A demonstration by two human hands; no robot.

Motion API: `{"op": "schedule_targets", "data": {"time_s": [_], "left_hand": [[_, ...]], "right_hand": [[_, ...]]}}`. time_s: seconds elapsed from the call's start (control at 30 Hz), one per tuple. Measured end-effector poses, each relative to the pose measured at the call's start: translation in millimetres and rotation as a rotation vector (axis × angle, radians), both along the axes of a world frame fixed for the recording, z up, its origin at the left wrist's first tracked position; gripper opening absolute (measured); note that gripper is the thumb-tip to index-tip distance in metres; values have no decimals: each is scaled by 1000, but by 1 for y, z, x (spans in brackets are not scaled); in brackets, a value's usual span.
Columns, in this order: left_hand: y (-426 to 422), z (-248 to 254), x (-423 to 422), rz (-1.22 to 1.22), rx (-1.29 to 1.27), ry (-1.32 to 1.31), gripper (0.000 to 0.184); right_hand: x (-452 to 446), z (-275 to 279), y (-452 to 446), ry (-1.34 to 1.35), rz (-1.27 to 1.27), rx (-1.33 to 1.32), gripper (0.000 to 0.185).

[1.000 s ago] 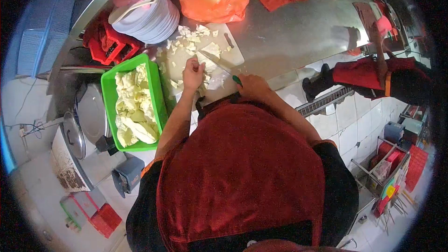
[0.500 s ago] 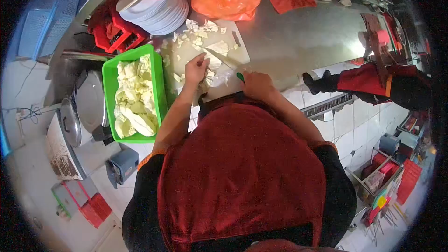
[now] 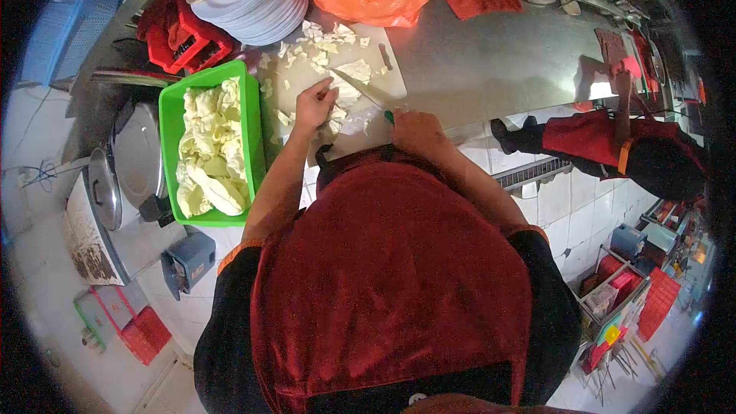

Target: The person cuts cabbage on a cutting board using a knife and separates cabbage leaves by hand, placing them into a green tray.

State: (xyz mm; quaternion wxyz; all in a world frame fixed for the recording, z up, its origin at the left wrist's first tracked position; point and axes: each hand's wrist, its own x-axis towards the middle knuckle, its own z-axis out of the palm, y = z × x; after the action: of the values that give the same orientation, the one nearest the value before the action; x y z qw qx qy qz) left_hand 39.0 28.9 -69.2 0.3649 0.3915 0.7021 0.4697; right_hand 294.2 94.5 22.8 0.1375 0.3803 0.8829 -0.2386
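Observation:
My right hand (image 3: 418, 135) is closed round the green handle of a knife (image 3: 360, 90), whose blade points up and left over a white cutting board (image 3: 391, 83). At the board's left side, my left hand (image 3: 315, 103) has its fingers curled and pressed onto a pale cabbage leaf (image 3: 346, 95) beside the blade. Its fingertips are partly hidden by the hand itself. Torn cabbage pieces (image 3: 318, 44) lie scattered over the far part of the board. Left of the board, a green basket (image 3: 255, 130) holds a heap of cabbage leaves (image 3: 211, 146).
A stack of white plates (image 3: 264, 11) and a red crate (image 3: 184, 44) stand behind the basket. An orange plastic bag (image 3: 372, 4) with more leaves sits beyond the board on the steel counter (image 3: 475, 61). Another person (image 3: 613, 142) stands at the right.
The whole view has shifted slightly, so the board and basket appear a little further left and up. Both hands keep nearly the same place at the board; the knife stays in my right hand.

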Motion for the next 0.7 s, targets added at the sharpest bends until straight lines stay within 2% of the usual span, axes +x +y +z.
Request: {"op": "schedule_targets", "data": {"time_s": [0.17,0.3,0.43,0.5,0.7], "left_hand": [[2,3,-2,-2,-88,13,36],[2,2,-3,-14,-53,-40,36],[2,6,0,8,-58,-79,36],[2,5,-1,31,-63,-124,36],[2,2,-5,-14,-52,-77,36]], "right_hand": [[-2,9,3,12,0,2,30],[-2,8,3,-35,17,-23,32],[-1,-18,1,-69,73,18,33],[-4,-25,3,-113,20,-98,34],[-1,-20,3,-82,-14,-130,34]]}}
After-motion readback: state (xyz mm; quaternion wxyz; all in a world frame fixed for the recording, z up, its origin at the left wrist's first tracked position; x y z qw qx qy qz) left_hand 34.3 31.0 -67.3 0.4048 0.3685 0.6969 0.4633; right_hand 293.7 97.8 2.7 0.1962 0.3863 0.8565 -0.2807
